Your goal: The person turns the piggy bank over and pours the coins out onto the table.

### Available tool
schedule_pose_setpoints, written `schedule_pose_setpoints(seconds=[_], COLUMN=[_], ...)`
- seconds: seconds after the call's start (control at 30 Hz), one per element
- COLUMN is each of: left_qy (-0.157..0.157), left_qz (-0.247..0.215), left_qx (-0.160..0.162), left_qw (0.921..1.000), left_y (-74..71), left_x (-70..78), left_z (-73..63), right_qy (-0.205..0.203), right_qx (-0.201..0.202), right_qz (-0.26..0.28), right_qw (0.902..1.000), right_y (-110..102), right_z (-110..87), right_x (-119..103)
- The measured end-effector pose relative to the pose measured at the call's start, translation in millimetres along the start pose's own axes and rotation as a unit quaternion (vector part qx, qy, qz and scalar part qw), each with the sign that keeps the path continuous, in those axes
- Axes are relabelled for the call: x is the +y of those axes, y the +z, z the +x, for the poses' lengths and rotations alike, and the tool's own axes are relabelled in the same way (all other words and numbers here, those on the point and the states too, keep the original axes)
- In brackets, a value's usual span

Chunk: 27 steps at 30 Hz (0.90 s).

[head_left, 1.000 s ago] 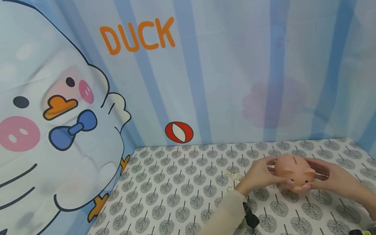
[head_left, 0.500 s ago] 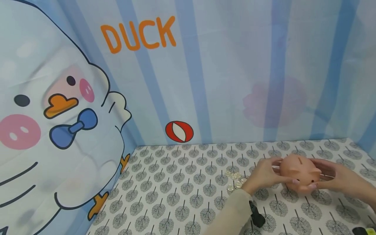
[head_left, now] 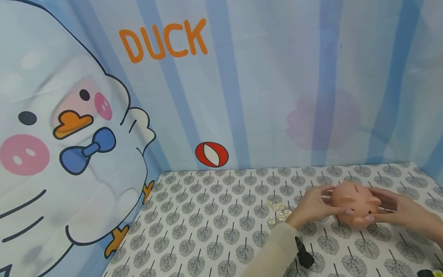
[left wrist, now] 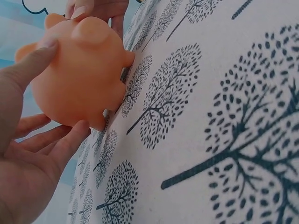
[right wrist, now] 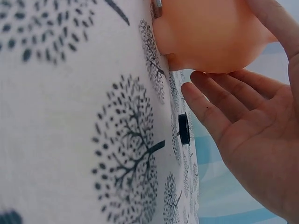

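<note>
An orange-pink piggy bank (head_left: 354, 204) stands on its short feet at the right of the cloth-covered table, its face toward the camera and a coin slot on its back. My left hand (head_left: 313, 204) grips its left side, thumb on the face and fingers behind. From the other side my right hand (head_left: 398, 207) holds it the same way. In the left wrist view the left thumb (left wrist: 39, 60) lies on the front of the piggy bank (left wrist: 79, 70), whose feet are at the cloth. The right fingers (right wrist: 219, 93) lie beside its underside.
Several clear, pale round pieces (head_left: 277, 209) lie on the tree-patterned cloth (head_left: 214, 215) left of the left hand. A small black round object (right wrist: 184, 129) stands past the piggy bank in the right wrist view. A duck-print curtain (head_left: 259, 96) hangs behind the table.
Both hands have shifted the piggy bank slightly to the right, mostly in the first half second. More of the clear round pieces now shows beside the left wrist.
</note>
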<state>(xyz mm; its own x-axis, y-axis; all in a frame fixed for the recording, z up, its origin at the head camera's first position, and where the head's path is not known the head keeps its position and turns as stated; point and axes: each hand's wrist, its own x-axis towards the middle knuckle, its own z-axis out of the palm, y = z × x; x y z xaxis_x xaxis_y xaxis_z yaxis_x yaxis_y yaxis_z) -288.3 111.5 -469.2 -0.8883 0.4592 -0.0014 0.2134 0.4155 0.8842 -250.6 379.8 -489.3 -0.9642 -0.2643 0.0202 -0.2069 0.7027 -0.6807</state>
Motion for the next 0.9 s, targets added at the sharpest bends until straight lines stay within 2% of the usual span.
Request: schedule_pose_setpoints(seconds=[0.33,0.5,0.63,0.77,0.9], left_qy=[0.0,0.005,0.019,0.033,0.051], left_qz=[0.01,0.058,0.117,0.166,0.223], left_qx=[-0.008,-0.032,-0.053,-0.072,-0.088], left_qw=[0.9999,0.9978,0.9915,0.983,0.9696], left_y=[1.9,-3.7,-13.9,-30.4,-49.8], left_x=[-1.6,-0.6,0.9,2.4,2.4], left_z=[-0.3,-3.3,-9.6,-17.8,-24.6], right_qy=[0.025,0.016,0.005,0.0,0.005], right_qx=[-0.014,-0.013,-0.007,0.007,0.017], right_qz=[0.029,0.025,0.021,0.015,0.013], right_qw=[0.9992,0.9995,0.9997,0.9999,0.9998], right_y=[2.5,1.9,1.2,-0.2,-7.1], right_z=[-1.3,-1.7,-1.5,-1.3,-2.4], right_x=[-1.8,-2.9,-1.9,-1.3,-12.3])
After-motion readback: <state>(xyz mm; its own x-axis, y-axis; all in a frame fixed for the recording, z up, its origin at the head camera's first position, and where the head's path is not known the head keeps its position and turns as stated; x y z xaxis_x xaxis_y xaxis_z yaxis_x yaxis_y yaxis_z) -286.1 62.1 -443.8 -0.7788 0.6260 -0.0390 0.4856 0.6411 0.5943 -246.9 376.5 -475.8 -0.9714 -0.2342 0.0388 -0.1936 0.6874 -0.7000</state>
